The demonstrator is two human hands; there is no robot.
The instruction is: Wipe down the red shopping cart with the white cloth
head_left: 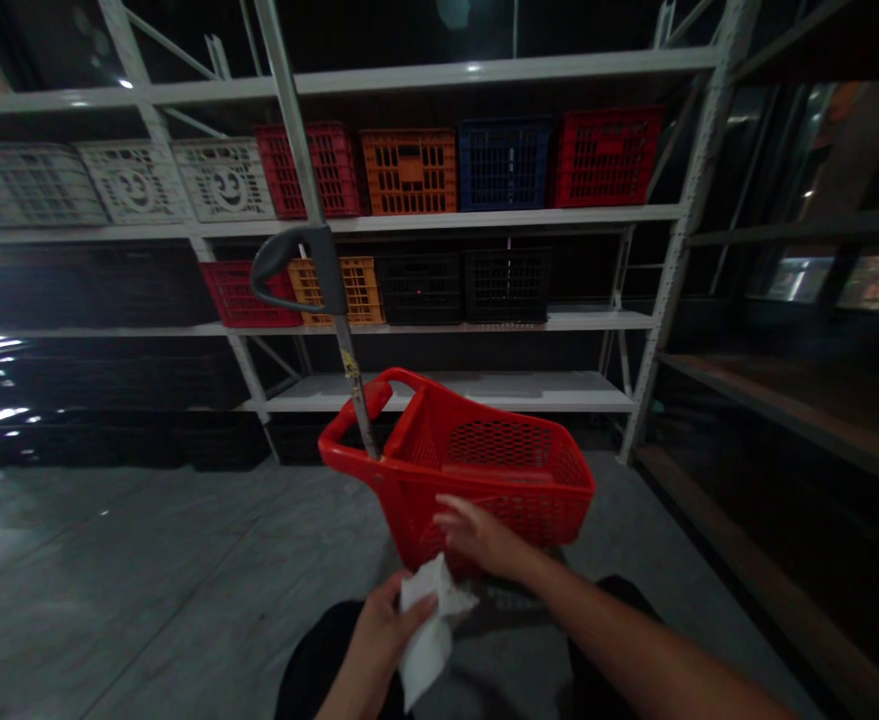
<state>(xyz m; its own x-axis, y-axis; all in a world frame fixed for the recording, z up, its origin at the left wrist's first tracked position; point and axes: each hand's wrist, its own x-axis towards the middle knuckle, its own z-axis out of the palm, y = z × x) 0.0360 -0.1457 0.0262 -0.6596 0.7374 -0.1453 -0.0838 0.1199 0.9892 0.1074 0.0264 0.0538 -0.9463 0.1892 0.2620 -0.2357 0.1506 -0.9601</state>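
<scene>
Shelving (424, 222) with coloured crates backs a red basket (484, 470). Left hand (386, 625) grips white paper (428, 630). Right hand (480, 535), fingers loose, touches the basket.

No text I can read. The sticker (348, 364) on the pole (310, 190) is too small and blurred; the paper (428, 645) in my left hand (380, 628) shows nothing legible; same for the crates (409, 170).

Basket (499, 470) before shelving (484, 218), crates (409, 170) on shelving, paper (428, 640) nearer than basket
</scene>
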